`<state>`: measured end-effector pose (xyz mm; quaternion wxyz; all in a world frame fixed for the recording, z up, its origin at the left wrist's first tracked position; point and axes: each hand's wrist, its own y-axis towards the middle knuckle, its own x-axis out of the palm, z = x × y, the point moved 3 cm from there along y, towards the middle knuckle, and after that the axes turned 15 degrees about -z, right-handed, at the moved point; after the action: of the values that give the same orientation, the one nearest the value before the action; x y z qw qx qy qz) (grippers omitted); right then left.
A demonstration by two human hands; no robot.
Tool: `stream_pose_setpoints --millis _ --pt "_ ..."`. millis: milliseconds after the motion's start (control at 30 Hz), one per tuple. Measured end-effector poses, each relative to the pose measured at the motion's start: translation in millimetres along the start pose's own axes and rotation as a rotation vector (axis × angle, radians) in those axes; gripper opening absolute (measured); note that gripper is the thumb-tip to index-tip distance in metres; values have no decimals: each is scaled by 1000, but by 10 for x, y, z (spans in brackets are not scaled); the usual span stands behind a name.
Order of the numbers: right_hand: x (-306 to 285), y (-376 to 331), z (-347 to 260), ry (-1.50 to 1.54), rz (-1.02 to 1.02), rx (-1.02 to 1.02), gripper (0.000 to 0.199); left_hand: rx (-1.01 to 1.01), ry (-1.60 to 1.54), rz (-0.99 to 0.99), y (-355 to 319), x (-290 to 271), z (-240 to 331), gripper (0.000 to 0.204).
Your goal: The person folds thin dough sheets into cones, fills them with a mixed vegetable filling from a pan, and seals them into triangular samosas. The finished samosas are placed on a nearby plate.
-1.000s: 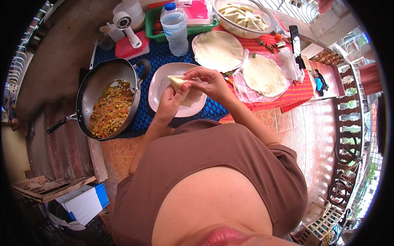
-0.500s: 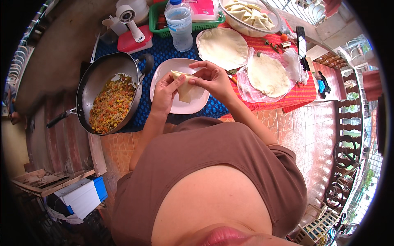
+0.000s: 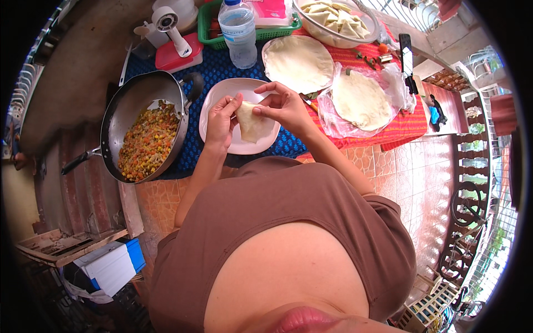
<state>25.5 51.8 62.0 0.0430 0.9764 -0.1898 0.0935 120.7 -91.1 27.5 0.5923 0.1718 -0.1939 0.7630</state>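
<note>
Between my two hands is a pale folded wrapper, a small pocket held over a light pink plate. My left hand pinches its left upper edge, and my right hand grips the right upper edge with thumb and fingers. Whether anything is inside it is hidden. To the left, a deep pan contains a cooked mix of diced vegetables. Round flat wrappers lie beyond the plate, with another round wrapper on clear plastic at the right. Folded triangular pieces fill a clear bowl at the back.
A water bottle stands behind the plate, before a green basket. Back left are a red-lidded container and a white handheld fan. A phone stands upright at the right. The pan's handle juts past the table's left edge.
The wrapper has been turned in my hands, so a broader face of it now shows. My left fingers have shifted up to its upper corner. The view has moved slightly.
</note>
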Motion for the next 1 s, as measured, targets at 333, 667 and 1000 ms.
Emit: stream_pose_setpoints --millis 333,667,1000 --pt "-177 34 90 439 77 -81 41 86 64 -110 -21 208 217 56" --pt "-8 -25 475 563 -116 -29 30 341 1135 170 -48 397 337 47" --pt "-56 -22 459 454 -168 -58 31 491 1403 -12 -145 535 380 21"
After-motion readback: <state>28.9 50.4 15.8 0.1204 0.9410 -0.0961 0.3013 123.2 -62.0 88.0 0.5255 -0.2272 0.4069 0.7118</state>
